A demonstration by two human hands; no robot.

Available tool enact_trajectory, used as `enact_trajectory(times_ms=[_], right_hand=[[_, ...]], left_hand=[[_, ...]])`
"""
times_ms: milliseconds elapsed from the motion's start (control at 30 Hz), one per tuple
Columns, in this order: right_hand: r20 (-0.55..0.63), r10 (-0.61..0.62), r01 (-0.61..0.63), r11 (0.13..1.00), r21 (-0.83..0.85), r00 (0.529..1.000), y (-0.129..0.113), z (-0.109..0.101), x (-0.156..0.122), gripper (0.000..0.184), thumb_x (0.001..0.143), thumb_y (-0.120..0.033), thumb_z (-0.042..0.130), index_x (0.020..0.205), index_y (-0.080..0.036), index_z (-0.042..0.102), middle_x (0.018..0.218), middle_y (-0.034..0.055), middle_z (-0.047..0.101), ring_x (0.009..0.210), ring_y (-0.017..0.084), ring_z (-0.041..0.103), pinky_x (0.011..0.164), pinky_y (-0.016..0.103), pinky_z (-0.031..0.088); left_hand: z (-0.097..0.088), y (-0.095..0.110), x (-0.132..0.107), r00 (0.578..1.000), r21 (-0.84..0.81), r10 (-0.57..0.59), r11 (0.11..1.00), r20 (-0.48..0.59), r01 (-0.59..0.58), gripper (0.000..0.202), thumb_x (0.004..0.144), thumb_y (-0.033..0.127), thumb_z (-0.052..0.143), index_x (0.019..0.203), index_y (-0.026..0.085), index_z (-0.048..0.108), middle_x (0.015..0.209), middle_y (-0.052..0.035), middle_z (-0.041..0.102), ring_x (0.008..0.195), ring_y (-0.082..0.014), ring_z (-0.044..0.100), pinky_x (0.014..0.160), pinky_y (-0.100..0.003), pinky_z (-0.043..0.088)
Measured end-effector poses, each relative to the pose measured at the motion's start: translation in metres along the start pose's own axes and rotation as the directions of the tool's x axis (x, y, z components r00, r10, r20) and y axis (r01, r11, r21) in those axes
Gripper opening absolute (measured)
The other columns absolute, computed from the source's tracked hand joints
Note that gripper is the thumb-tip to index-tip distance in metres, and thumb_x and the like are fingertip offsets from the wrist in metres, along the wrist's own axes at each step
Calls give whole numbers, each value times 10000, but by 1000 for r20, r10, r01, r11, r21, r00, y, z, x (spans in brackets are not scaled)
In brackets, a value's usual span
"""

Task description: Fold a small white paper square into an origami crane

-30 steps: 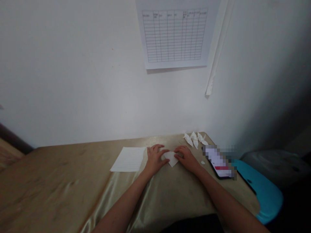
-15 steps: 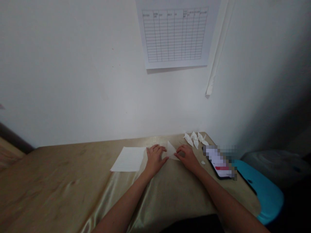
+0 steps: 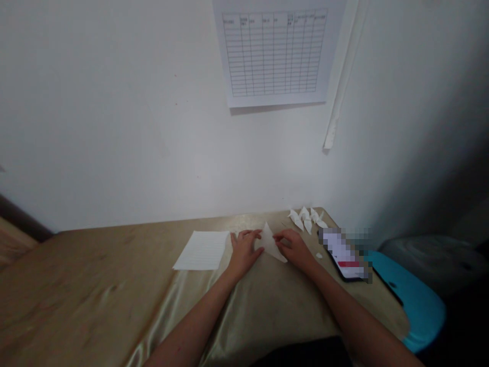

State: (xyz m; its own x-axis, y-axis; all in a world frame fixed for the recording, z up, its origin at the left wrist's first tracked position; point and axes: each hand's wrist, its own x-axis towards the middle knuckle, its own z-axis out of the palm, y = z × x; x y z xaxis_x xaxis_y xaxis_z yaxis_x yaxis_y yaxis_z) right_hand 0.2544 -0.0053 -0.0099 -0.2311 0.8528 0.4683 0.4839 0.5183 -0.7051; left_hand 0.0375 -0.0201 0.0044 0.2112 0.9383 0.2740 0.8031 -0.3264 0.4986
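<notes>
A white piece of folded paper (image 3: pixel 269 245), pointed at its far end, lies between my two hands on the cloth-covered table. My left hand (image 3: pixel 245 247) grips its left side, thumb nearer me and curled fingers farther off. At the right edge my right hand (image 3: pixel 292 245) pinches the paper between thumb and fingers. Just left of my left hand is a lined white sheet (image 3: pixel 202 251). Beyond my right hand sit several small folded paper figures (image 3: pixel 306 220), and a tiny white paper scrap (image 3: pixel 319 256) lies beside my right wrist.
A phone (image 3: pixel 344 257), partly pixelated, lies at the table's right side. Past that edge is a blue stool or chair seat (image 3: pixel 416 300). The wall behind carries a printed table sheet (image 3: pixel 277 56). The tablecloth (image 3: pixel 95 285) has wrinkles towards the front.
The folded paper has turned a little, and its lower right corner now shows below my right hand. My right fingers have shifted slightly along its edge; my left hand has hardly moved.
</notes>
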Motion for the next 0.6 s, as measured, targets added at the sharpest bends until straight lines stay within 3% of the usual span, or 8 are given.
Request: enact_trajectory(times_ms=[100,267,600], right_hand=[[-4,90,-89,993,71,996,0,0,0,318,779,-206,651,1095,-211,678,919,30,717,978,225,640,999,422,444],[43,124,-129,982,137,991,-3,1,-1,421,766,-285,722,1173,-215,641,892,4,707,972,221,647,1012,423,439],[33,94,-96,994,49,995,1,3,-1,331,749,-327,786,1047,-207,703,893,26,705,895,214,636,897,380,472]], left_hand=[[-1,0,0,1000,0,-5,1000,-2,5,572,823,248,708,1359,332,528,1243,-18,689,1301,-266,467,1182,-666,24],[0,1,0,1000,5,-1,1000,3,1,546,814,300,727,1336,350,574,1300,-30,665,1312,-285,465,1180,-673,40],[4,5,-1,999,-75,45,996,15,-44,639,747,515,777,1332,338,592,1340,-57,642,1316,-323,468,1179,-668,75]])
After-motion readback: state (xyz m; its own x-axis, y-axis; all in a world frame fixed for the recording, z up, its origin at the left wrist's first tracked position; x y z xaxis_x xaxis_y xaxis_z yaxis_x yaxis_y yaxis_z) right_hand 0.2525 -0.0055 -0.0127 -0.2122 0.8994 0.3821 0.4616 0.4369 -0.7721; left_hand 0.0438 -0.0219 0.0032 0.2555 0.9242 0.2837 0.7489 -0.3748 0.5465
